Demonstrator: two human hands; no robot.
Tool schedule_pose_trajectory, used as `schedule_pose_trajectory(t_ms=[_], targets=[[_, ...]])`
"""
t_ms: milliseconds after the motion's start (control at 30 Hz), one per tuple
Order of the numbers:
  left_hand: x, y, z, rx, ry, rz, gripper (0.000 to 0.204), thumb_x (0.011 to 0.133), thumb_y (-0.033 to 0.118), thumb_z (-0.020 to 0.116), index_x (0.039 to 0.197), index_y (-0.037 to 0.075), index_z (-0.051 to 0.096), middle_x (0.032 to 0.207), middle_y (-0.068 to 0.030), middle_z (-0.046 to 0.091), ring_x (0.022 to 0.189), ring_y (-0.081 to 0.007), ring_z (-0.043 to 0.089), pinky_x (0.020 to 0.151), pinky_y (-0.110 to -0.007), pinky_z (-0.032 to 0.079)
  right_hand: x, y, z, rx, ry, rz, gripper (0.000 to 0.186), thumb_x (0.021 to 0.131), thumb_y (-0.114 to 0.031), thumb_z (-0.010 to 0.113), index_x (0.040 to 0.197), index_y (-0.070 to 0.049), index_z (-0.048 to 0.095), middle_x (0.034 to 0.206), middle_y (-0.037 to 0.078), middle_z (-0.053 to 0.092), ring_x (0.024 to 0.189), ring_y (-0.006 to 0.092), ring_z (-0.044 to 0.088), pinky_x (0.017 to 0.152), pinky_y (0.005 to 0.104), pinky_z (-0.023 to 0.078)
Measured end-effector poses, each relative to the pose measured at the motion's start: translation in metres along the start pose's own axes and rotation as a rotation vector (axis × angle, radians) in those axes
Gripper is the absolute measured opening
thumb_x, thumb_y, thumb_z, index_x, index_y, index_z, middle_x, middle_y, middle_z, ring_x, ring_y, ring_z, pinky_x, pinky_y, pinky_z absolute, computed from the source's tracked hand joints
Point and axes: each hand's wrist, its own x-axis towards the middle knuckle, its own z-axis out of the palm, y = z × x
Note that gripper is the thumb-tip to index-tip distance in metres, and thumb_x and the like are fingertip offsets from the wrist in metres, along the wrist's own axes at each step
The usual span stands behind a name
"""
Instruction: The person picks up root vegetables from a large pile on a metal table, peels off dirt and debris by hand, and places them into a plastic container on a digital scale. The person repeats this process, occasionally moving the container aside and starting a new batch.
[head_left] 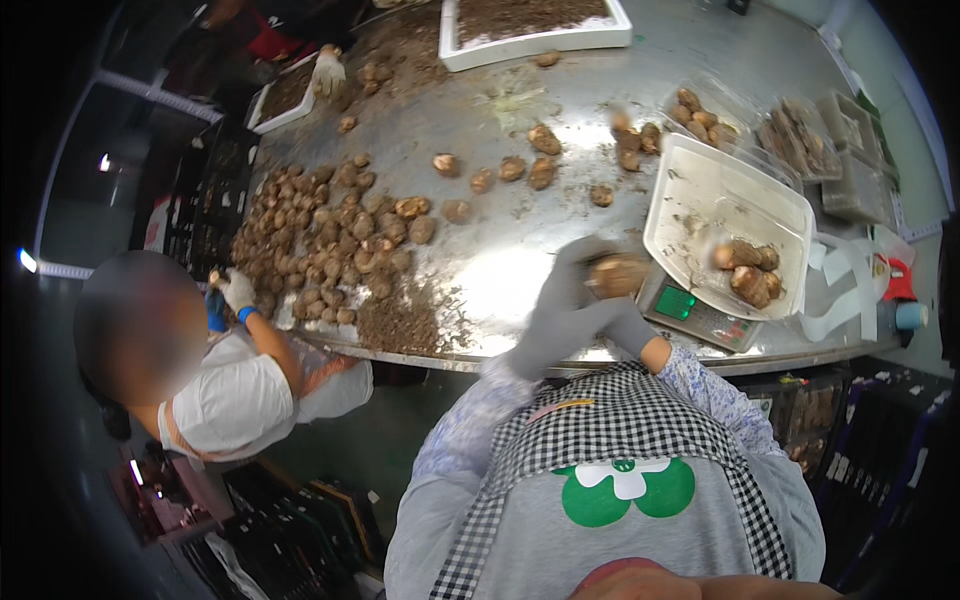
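Both my hands wear grey gloves and meet above the near edge of the metal table. My left hand [556, 305] is closed around the left side of a brown taro [617, 275], which is smeared by motion. Close below it, my right hand [628, 327] crosses toward the left one; its fingers are hidden. Just right of the hands, a digital scale [708, 318] with a lit green display carries a white plastic tub [672, 215]. Several taros [750, 285] lie in the tub's near right part.
A big heap of taros [320, 230] and loose soil [400, 320] cover the table's left. Loose taros [512, 168] lie mid-table. Clear boxes [800, 140] stand at right, a white foam tray [535, 50] at the back. A co-worker's gloved hand [238, 290] is beside the heap, another [328, 75] farther back.
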Motion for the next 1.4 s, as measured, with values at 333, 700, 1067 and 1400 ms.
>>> schedule_pose_trajectory(t_ms=[333, 700, 1067, 1400], targets=[[0.087, -0.001, 0.063, 0.644, 0.124, 0.566, 0.055, 0.079, 0.018, 0.077, 0.127, 0.005, 0.055, 0.133, -0.0177, 0.053, 0.134, -0.0397, 0.041, 0.108, -0.045, 0.037, -0.003, 0.024, 0.022, -0.328, -0.069, -0.404, 0.021, 0.089, -0.016, 0.058, 0.103, -0.004, 0.067, 0.105, 0.015, 0.068, 0.092, 0.0282, 0.066, 0.078, 0.0378, 0.053], [0.051, -0.047, -0.187, 1.666, 0.203, -0.454, 0.055, 0.087, 0.031, 0.066, 0.136, 0.013, 0.05, 0.134, -0.0145, 0.053, 0.122, -0.0354, 0.049, 0.105, -0.052, 0.035, 0.031, -0.061, -0.002, -0.493, -0.466, 0.078, 0.023, 0.093, -0.029, 0.058, 0.09, -0.008, 0.066, 0.085, 0.013, 0.067, 0.078, 0.0299, 0.065, 0.071, 0.0439, 0.051], [0.028, -0.041, -0.117, -0.637, 0.025, -0.264, 0.07, 0.079, 0.01, 0.075, 0.139, 0.003, 0.04, 0.134, -0.0179, 0.049, 0.125, -0.0315, 0.051, 0.109, -0.043, 0.043, 0.031, -0.044, -0.017, 0.419, -0.052, 0.384, 0.031, 0.1, -0.024, 0.05, 0.124, -0.006, 0.058, 0.1, 0.009, 0.067, 0.088, 0.0196, 0.063, 0.082, 0.0339, 0.052], [-0.007, -0.052, -0.088, -0.587, -0.047, -0.316, 0.077, 0.077, 0.01, 0.077, 0.143, 0.008, 0.037, 0.144, -0.0162, 0.044, 0.131, -0.0307, 0.046, 0.108, -0.043, 0.042, 0.03, -0.07, -0.031, 1.015, -0.074, 0.308, 0.047, 0.101, -0.032, 0.054, 0.135, 0.001, 0.05, 0.112, 0.011, 0.064, 0.094, 0.0154, 0.063, 0.081, 0.0299, 0.054]])
